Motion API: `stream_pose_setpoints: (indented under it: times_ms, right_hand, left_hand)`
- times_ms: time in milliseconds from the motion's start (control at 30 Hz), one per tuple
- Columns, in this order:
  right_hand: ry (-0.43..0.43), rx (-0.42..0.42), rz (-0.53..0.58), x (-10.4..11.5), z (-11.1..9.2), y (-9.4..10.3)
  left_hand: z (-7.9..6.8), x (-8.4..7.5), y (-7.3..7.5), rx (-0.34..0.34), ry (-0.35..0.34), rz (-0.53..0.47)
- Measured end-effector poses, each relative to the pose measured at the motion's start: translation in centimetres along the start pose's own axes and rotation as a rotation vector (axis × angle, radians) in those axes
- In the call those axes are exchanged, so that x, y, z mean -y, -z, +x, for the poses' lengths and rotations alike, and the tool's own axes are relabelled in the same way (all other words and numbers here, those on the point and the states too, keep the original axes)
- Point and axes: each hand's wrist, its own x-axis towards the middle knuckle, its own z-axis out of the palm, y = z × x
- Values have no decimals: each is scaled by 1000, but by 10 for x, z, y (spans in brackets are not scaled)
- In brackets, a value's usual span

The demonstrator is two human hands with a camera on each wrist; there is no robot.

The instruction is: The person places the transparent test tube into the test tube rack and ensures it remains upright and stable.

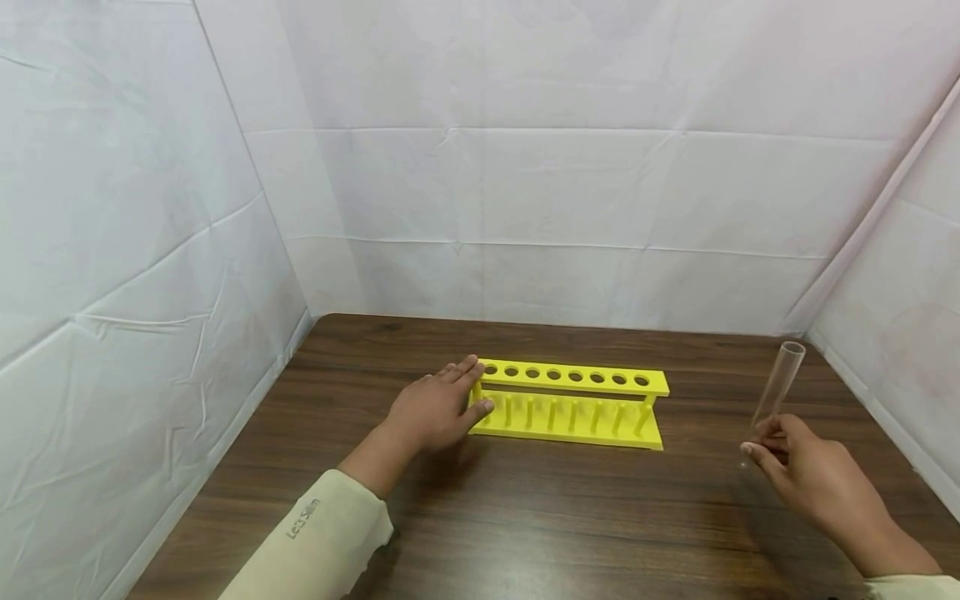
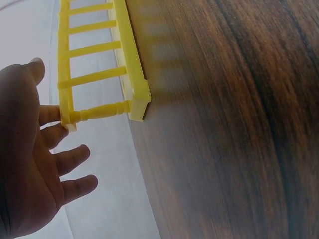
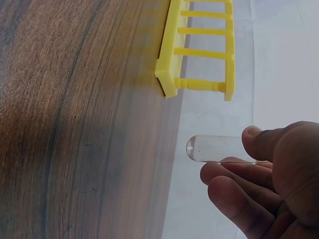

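A yellow test tube rack (image 1: 570, 433) stands on the table, with a row of round holes along its top bar and upright pegs on its base. My left hand (image 1: 438, 408) is at the rack's left end, fingers extended, with fingertips right at the end of the top bar in the left wrist view. Off to the right of the rack, my right hand (image 1: 821, 475) pinches a clear glass test tube (image 1: 782, 379) low on its body between thumb and fingers. The tube's open mouth points up, and its rounded bottom (image 3: 194, 148) shows below the fingers, above the table.
The dark wood-grain table (image 1: 570, 525) carries the rack near its middle. White cloth walls (image 1: 480, 183) close in the back and both sides, right at the table's edges.
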Motion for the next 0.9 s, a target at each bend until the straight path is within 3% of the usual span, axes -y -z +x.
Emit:
stream_pose_setpoints:
  times_ms: [900]
  right_hand:
    - [34,-59,-8,10,11,0]
  left_hand:
    - [0,0,-1,7,6,-9]
